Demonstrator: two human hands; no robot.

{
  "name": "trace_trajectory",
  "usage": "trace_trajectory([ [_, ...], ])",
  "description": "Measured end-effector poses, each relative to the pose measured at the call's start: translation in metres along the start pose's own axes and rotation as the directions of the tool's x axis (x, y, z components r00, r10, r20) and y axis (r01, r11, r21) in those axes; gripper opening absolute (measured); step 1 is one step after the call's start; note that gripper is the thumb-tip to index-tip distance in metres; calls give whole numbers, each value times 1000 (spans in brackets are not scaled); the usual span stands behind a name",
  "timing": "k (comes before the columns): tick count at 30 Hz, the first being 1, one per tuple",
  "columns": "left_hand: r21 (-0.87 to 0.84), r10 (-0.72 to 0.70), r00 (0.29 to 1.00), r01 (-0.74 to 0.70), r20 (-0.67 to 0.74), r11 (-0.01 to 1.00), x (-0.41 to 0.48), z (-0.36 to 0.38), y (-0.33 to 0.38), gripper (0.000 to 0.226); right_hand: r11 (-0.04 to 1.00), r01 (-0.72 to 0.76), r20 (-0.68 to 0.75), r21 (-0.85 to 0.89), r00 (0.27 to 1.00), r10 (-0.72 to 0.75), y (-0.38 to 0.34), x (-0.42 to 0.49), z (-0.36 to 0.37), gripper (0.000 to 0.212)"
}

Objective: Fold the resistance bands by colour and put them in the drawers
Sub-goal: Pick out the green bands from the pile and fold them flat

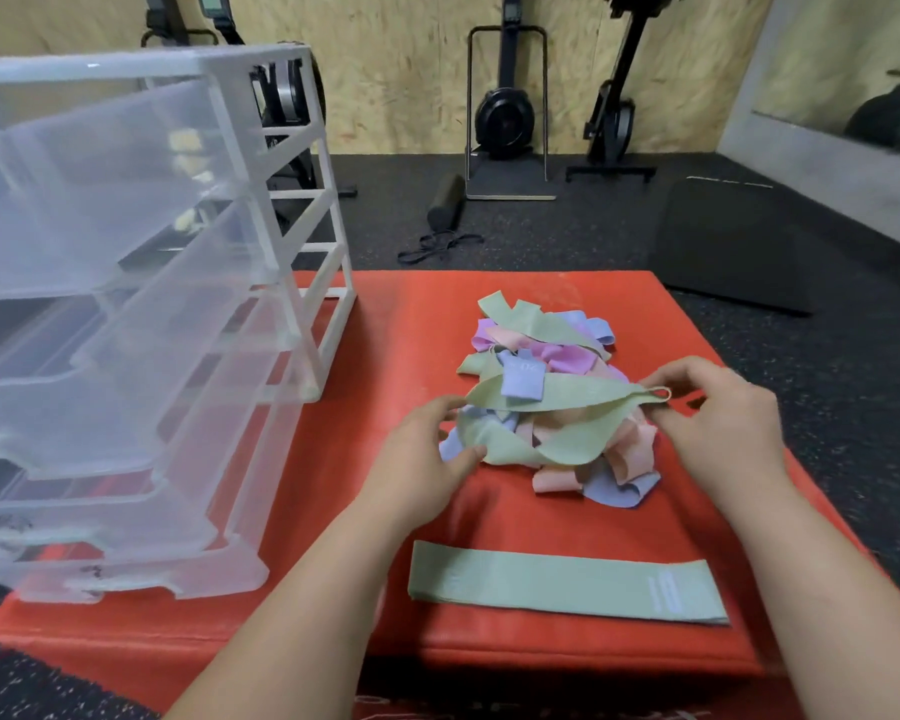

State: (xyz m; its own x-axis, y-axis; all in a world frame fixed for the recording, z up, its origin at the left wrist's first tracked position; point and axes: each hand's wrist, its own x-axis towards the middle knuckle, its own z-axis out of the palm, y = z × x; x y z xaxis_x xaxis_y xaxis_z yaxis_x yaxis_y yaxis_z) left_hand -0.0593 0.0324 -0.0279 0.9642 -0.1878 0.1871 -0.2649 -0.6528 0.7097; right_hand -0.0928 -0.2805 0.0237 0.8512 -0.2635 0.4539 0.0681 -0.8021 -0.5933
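Flat along the front of the red padded bench [385, 330] lies one sage-green band [567, 584], a wide woven fabric loop pressed smooth. Beyond it sits the heap of bands [541, 350], a soft tangle of green, pink, lilac and blue, where the left hand [427, 449] and right hand [718, 418] each pinch one end of a twisted green band [557, 394], fingers curled closed on it. Since a blue strip [521, 381] lies over that band, lifting may drag neighbours along or spill them, short of the clear plastic drawers [126, 304] at left.
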Motion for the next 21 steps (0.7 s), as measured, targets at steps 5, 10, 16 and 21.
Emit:
trace_trajectory([
  [5,-110,57,998,-61,-39,992,12,12,7,54,1000,16,-136,13,991,-14,0,19,-19,23],
  [10,-177,89,989,-110,-120,978,14,20,29,39,997,70,-35,30,997,-69,-5,23,-19,13],
  [16,-314,119,980,-164,-159,935,6,24,65,21,948,-29,93,317,996,-1,-29,7,-4,29],
  [21,-472,151,974,-214,-168,855,-5,21,88,21,881,-60,107,469,994,11,-52,-11,16,41],
])
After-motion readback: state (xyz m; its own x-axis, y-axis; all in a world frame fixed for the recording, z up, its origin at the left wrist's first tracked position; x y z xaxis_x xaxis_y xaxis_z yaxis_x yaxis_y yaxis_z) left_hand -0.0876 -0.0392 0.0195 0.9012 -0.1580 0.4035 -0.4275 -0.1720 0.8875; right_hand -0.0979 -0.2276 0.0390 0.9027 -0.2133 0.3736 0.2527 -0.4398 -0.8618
